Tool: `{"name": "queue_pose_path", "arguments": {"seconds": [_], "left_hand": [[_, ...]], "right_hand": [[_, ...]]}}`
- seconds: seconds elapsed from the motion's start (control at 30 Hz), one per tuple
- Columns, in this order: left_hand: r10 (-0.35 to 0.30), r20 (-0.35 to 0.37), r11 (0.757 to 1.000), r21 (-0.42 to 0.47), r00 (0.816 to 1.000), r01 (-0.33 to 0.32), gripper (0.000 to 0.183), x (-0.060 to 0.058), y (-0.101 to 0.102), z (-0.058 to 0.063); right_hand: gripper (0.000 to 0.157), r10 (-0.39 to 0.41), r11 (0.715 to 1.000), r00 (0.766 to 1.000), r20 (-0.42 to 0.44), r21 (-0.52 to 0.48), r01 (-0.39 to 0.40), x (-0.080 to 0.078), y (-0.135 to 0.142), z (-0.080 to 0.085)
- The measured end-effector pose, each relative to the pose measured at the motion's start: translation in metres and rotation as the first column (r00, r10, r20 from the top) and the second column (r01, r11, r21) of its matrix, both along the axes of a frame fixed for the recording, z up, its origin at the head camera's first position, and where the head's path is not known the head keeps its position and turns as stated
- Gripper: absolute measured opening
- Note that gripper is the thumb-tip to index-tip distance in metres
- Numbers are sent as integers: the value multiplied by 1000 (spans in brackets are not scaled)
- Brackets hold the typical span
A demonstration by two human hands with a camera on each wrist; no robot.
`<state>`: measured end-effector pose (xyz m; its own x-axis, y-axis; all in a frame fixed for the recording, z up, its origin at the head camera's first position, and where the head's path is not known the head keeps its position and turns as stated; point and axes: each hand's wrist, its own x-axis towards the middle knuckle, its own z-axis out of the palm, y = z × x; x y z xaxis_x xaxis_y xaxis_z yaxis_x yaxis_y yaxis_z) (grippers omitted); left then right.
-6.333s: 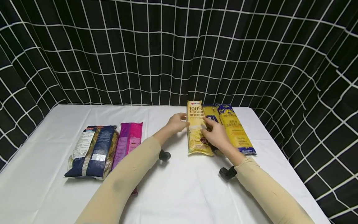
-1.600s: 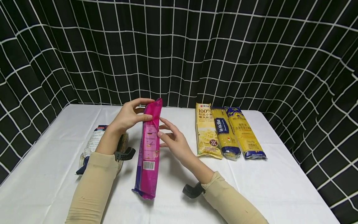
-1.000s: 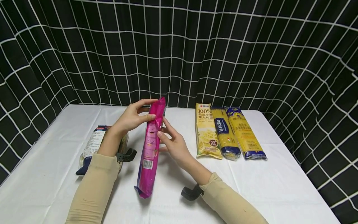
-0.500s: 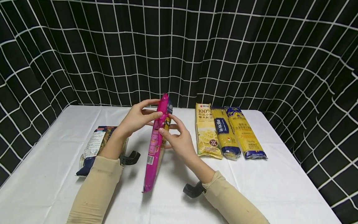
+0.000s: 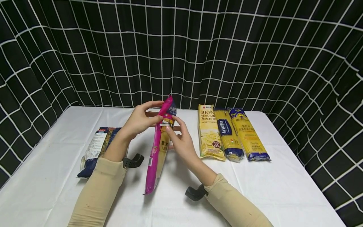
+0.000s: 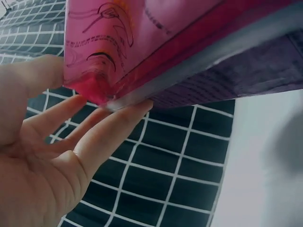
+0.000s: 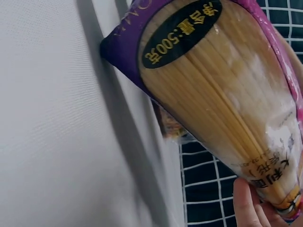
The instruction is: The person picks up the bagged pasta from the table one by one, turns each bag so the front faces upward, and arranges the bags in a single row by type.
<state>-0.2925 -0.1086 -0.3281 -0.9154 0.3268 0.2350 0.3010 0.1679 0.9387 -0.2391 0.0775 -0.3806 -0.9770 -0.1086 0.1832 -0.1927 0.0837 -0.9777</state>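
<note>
A pink and purple bag of spaghetti (image 5: 154,154) is held tilted above the table, its top end pointing away. My left hand (image 5: 141,121) grips its upper left side between thumb and fingers. On the opposite edge, just below the top, my right hand (image 5: 182,142) pinches it with the thumb in front and fingers partly hidden behind. The left wrist view shows the bag's pink printed side (image 6: 142,47) above my left fingers (image 6: 113,130). In the right wrist view, long pale strands show through the bag's clear window (image 7: 208,94).
A dark blue bag of pasta (image 5: 97,145) lies at left, partly behind the left forearm. Three yellow packs lie side by side at right: a noodle pack (image 5: 210,134), a la sicilia pack (image 5: 228,132) and a spaghetti pack (image 5: 249,135). A gridded black curtain (image 5: 181,56) surrounds the white table (image 5: 175,201).
Both hands have left the yellow packs at right and lifted the pink bag off the table. Over the last second it has turned, bringing its clear front into view and shifting slightly right.
</note>
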Motion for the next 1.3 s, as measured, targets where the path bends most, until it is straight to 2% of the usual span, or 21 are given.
{"name": "queue_pose_path", "arguments": {"seconds": [0.13,0.33,0.47,0.6,0.83,1.0,1.13,1.3], "left_hand": [[19,9,1000,11,1000,-19,52,-2,-2,1],[31,21,996,86,999,-33,52,-4,-8,1],[35,27,989,142,999,-39,52,-6,-12,-1],[44,38,987,154,998,-49,51,-6,-13,-2],[21,58,987,158,998,-30,52,-5,-10,-1],[2,56,993,120,998,-8,60,-4,-7,-2],[-35,55,998,56,998,32,72,-6,-6,-5],[-38,56,998,-41,998,41,87,-8,-2,-8]], "right_hand": [[58,-2,999,1000,19,-49,3,-1,-1,-3],[62,21,991,998,62,-132,-13,-5,-3,-10],[66,91,981,992,82,-177,-75,-6,-4,-13],[70,159,969,980,121,-211,-131,-6,-4,-14],[72,125,969,988,95,-224,-101,-8,0,-13],[72,109,969,992,66,-231,-91,-12,5,-12],[72,75,977,996,48,-203,-63,-15,10,-11],[72,34,987,999,1,-155,-34,-18,15,-8]]}}
